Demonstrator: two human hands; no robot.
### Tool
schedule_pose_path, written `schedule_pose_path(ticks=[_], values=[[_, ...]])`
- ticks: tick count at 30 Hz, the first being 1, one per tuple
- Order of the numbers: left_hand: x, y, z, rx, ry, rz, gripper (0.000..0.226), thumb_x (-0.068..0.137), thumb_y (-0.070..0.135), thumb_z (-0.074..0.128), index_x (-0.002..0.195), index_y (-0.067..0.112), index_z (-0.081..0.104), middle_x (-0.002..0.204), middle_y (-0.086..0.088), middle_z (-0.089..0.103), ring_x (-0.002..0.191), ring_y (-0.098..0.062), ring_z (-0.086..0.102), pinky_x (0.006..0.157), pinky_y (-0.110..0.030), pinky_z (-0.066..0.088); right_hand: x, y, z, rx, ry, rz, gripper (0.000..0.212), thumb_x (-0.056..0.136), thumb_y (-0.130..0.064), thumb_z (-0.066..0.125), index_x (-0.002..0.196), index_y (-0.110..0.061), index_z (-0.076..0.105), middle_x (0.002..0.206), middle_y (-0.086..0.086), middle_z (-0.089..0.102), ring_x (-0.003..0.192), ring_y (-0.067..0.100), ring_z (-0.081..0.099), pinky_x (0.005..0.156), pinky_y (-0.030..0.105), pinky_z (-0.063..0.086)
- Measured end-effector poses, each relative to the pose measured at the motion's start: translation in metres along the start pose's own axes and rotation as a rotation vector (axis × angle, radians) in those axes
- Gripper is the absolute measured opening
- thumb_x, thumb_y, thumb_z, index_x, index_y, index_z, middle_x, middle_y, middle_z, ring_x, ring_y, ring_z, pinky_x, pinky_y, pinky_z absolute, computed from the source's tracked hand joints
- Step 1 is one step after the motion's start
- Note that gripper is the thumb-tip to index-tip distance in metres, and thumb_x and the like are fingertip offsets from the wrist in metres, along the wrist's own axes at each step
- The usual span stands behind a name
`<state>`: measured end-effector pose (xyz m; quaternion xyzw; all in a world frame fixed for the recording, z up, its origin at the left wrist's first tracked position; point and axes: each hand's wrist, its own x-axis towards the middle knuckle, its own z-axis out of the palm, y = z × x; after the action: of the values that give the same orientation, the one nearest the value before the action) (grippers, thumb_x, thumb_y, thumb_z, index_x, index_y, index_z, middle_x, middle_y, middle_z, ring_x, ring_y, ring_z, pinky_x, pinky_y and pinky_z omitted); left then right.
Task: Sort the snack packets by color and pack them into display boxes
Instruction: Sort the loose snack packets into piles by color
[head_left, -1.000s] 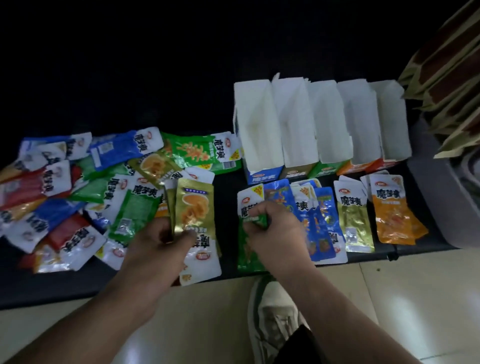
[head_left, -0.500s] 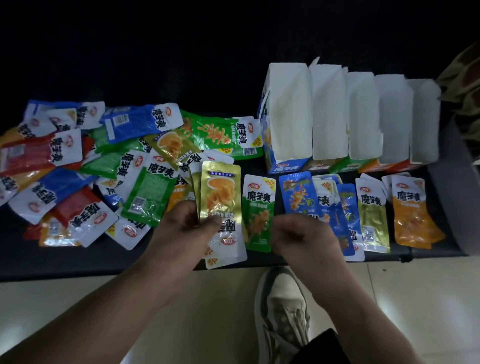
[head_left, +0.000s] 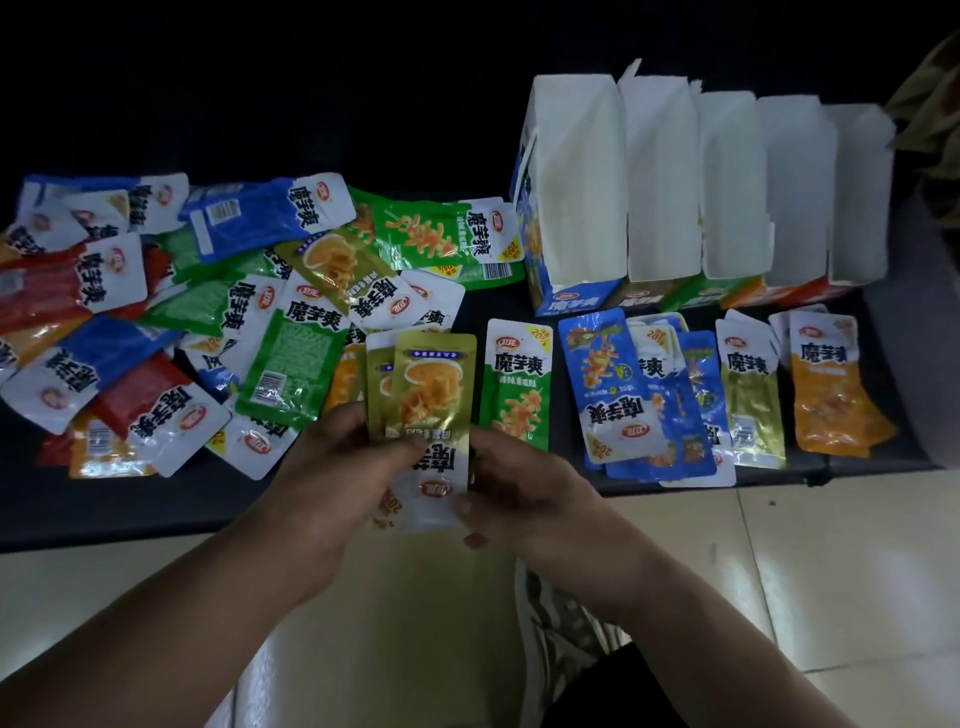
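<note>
1. Dark table (head_left: 104, 509) filled the head view, with pale floor tiles (head_left: 779, 571) at 6 o'clock.
2. At centre, the left hand (head_left: 332, 478) pinched fanned gold packets (head_left: 431, 389) in its fingers, and the right hand (head_left: 524, 493) curled its fingers onto their lower right edge.
3. A mixed pile (head_left: 182, 312) lay at 9 o'clock. A green packet (head_left: 517, 384), blue packets (head_left: 623, 389) and orange packets (head_left: 831, 405) lay toward 3 o'clock, just below the display boxes (head_left: 675, 182) at 1 o'clock.

魔芋爽 was printed on green packet (head_left: 516, 384), frame centre, with 20% corner badge; also, upside down, on gold packet (head_left: 434, 395).
</note>
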<state>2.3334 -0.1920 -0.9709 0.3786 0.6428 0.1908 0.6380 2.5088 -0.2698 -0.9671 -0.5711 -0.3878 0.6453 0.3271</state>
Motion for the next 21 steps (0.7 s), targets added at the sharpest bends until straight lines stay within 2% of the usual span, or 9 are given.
schedule_pose_path(ticks=[3,6,9,11,13,15,16,19,21], values=[[0.001,-0.003,-0.003,-0.023,0.026,-0.016,0.020,0.086,0.012,0.079,0.101,0.025,0.079,0.095,-0.005,0.080,0.092,-0.032,0.077,0.091,-0.062,0.058,-0.001,0.000,0.000,-0.132,-0.021,0.005,0.043,0.103,-0.008,0.057,0.130,-0.041,0.065,0.104,0.003,0.075,0.088,0.028,0.064,0.076,0.040,0.057],[0.003,-0.006,-0.004,0.037,0.085,0.005,0.019,0.086,0.017,0.081,0.097,0.033,0.078,0.091,0.007,0.079,0.095,-0.024,0.074,0.093,-0.054,0.058,0.010,0.012,-0.004,-0.477,0.259,-0.055,0.023,0.100,-0.012,0.056,0.103,-0.030,0.068,0.076,-0.005,0.065,0.064,0.007,0.059,0.058,0.029,0.050],[0.003,-0.006,-0.002,0.059,0.094,0.042,0.018,0.086,0.017,0.081,0.098,0.031,0.078,0.089,0.009,0.079,0.094,-0.020,0.074,0.090,-0.049,0.059,0.026,0.017,-0.002,-0.879,0.535,-0.258,0.021,0.095,-0.020,0.056,0.110,-0.014,0.069,0.099,0.003,0.060,0.085,0.021,0.062,0.064,0.035,0.053],[0.003,-0.006,0.001,0.061,0.104,0.069,0.018,0.086,0.016,0.081,0.097,0.030,0.077,0.087,0.009,0.079,0.091,-0.019,0.074,0.083,-0.043,0.060,0.032,0.014,0.005,-0.972,0.579,-0.348,0.031,0.092,-0.029,0.052,0.109,-0.011,0.071,0.106,0.009,0.059,0.095,0.031,0.059,0.070,0.040,0.054],[0.003,-0.006,0.003,0.063,0.115,0.083,0.019,0.085,0.016,0.081,0.097,0.030,0.076,0.087,0.010,0.079,0.089,-0.017,0.074,0.080,-0.039,0.058,0.035,0.017,0.008,-1.057,0.531,-0.330,0.044,0.093,-0.037,0.046,0.121,-0.012,0.069,0.126,0.010,0.059,0.117,0.033,0.055,0.092,0.046,0.053],[0.004,-0.007,0.004,0.078,0.124,0.079,0.019,0.086,0.016,0.081,0.098,0.030,0.076,0.088,0.010,0.078,0.089,-0.018,0.074,0.082,-0.041,0.059,0.037,0.027,0.007,-1.079,0.433,-0.245,0.061,0.096,-0.042,0.035,0.140,-0.009,0.058,0.154,0.010,0.047,0.148,0.035,0.036,0.119,0.050,0.036],[0.005,-0.008,0.003,0.086,0.128,0.077,0.019,0.086,0.016,0.081,0.098,0.030,0.075,0.087,0.010,0.078,0.089,-0.018,0.073,0.081,-0.040,0.059,0.036,0.033,0.006,-1.056,0.387,-0.208,0.066,0.097,-0.044,0.030,0.147,-0.007,0.052,0.162,0.010,0.039,0.155,0.033,0.026,0.125,0.050,0.028],[0.007,-0.011,-0.001,0.105,0.166,0.073,0.015,0.086,0.020,0.081,0.095,0.031,0.074,0.084,0.013,0.077,0.088,-0.016,0.072,0.074,-0.032,0.053,0.031,0.047,0.000,-1.032,0.321,-0.188,0.066,0.098,-0.040,0.031,0.155,-0.008,0.044,0.170,0.005,0.024,0.159,0.022,0.008,0.128,0.043,0.015],[0.007,-0.010,-0.001,0.102,0.184,0.077,0.014,0.086,0.022,0.081,0.093,0.031,0.074,0.082,0.014,0.076,0.088,-0.016,0.071,0.073,-0.032,0.053,0.026,0.048,-0.005,-0.956,0.353,-0.262,0.060,0.097,-0.035,0.039,0.148,-0.007,0.053,0.168,0.008,0.031,0.159,0.022,0.016,0.127,0.041,0.022]])
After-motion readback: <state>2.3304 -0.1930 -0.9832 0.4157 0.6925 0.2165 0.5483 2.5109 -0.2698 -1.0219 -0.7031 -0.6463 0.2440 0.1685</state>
